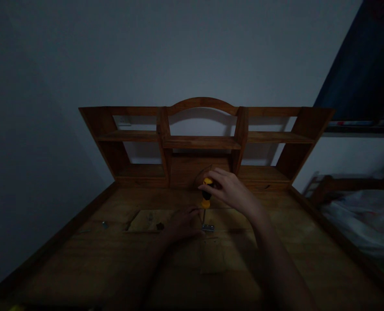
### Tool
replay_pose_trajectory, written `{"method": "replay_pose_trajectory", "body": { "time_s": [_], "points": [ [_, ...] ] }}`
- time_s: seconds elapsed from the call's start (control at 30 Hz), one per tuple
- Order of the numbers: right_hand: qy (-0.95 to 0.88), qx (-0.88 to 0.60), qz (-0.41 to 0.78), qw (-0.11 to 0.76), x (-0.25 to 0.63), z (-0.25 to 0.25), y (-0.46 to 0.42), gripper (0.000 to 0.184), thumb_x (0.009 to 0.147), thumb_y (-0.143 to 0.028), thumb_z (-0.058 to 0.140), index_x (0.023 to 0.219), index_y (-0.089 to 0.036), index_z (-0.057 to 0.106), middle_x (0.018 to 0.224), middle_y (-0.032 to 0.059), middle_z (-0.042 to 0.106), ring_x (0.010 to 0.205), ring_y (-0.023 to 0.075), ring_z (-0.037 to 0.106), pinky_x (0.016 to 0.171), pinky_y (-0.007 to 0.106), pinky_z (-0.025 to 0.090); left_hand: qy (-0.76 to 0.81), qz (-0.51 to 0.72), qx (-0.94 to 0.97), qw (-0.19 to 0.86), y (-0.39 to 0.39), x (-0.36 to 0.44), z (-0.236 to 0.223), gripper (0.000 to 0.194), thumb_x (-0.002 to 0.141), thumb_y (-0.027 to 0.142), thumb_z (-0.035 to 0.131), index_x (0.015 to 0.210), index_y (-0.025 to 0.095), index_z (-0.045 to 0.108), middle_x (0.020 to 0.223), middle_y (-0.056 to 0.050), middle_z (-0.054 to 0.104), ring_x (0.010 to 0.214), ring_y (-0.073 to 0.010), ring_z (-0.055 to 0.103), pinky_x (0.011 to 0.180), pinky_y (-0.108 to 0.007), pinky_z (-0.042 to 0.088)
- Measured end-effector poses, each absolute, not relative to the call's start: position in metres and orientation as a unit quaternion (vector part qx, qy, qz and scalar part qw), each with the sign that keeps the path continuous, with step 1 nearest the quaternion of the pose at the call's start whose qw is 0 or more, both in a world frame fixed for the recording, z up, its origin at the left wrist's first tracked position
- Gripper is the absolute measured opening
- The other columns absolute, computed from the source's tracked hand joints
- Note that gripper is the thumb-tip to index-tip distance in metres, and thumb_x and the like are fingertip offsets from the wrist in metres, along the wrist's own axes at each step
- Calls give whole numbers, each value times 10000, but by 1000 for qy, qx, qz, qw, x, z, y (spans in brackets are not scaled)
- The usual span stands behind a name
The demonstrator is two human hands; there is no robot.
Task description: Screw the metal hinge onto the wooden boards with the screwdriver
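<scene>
My right hand (226, 190) is closed around the yellow and black handle of a screwdriver (206, 196), held nearly upright. Its shaft points down, and the tip meets a small metal plate (209, 227) with holes. To the left of the plate is my left hand (183, 222), low over a pale wooden board (231, 219), thumb and fingers apart on either side of the screwdriver's tip. Dim light hides whether the left fingers press on the plate or board. A small dark piece (160, 226) lies on the board's left part.
The wooden desk (95, 255) carries a small metal piece (105, 225) and a thin strip (85, 231) at left. Nearer me is a flat wooden piece (213, 257). A shelf unit (201, 141) stands along the back. Plastic-covered items (363, 220) lie beyond the right edge.
</scene>
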State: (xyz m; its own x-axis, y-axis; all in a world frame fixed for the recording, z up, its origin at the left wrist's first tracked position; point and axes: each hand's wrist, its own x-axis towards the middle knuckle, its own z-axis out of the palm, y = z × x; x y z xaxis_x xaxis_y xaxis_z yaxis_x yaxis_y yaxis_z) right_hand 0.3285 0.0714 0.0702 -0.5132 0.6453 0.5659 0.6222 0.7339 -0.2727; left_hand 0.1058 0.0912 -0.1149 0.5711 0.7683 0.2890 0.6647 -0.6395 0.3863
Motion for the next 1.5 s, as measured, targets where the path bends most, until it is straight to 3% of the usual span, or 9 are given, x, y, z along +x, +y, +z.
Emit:
{"method": "replay_pose_trajectory", "body": {
  "time_s": [0.2, 0.47, 0.7, 0.93, 1.13, 1.3, 1.5],
  "points": [
    [-877, -335, 51, 341, 328, 68, 69, 380, 980, -300, 476, 1346, -214, 532, 1164, 68, 592, 1005, 179, 596, 918, 330, 458, 429, 223, 867, 119, 89, 108, -114, 781, 674, 679, 714, 1315, 265, 541, 1364, -86, 531, 1236, -307, 508, 1043, -452, 424],
    [-869, -359, 44, 337, 329, 70, 67, 330, 946, -463, 532, 1177, -259, 652, 1095, 61, 612, 973, 201, 609, 891, 369, 477, 417, 233, 870, 123, 93, 107, -119, 789, 691, 658, 717, 1348, 278, 504, 1404, -79, 499, 1266, -308, 481, 1068, -458, 405],
    [-879, -335, 62, 333, 330, 71, 66, 446, 939, -242, 501, 1384, -230, 510, 1197, 64, 607, 989, 179, 605, 899, 346, 477, 416, 229, 870, 137, 94, 106, -120, 770, 697, 644, 723, 1349, 298, 504, 1401, -53, 504, 1258, -288, 493, 1058, -436, 414],
    [-872, -344, 45, 345, 329, 69, 72, 380, 972, -325, 498, 1328, -211, 559, 1224, 82, 617, 1105, 215, 583, 981, 391, 446, 412, 236, 866, 154, 96, 105, -121, 787, 693, 644, 728, 1353, 275, 509, 1415, -73, 494, 1288, -284, 470, 1085, -442, 387],
    [-874, -338, 48, 347, 329, 68, 73, 357, 964, -301, 507, 1305, -218, 575, 1184, 68, 630, 1021, 191, 605, 934, 355, 464, 420, 209, 873, 134, 98, 104, -125, 835, 686, 698, 692, 1379, 279, 487, 1422, -91, 470, 1281, -306, 461, 1075, -458, 390],
    [-872, -343, 53, 344, 330, 70, 72, 362, 952, -288, 513, 1300, -215, 580, 1117, 63, 636, 965, 186, 606, 892, 341, 468, 401, 210, 881, 135, 106, 94, -127, 925, 583, 709, 757, 1378, 315, 495, 1407, -94, 435, 1278, -322, 431, 1064, -473, 388],
    [-879, -331, 59, 338, 329, 69, 71, 421, 910, -206, 521, 1329, -244, 540, 1176, 61, 592, 1047, 197, 581, 949, 367, 444, 417, 213, 867, 169, 104, 87, -121, 831, 629, 643, 771, 1361, 342, 519, 1314, -59, 506, 1180, -283, 502, 1033, -444, 417]
  ]
}}
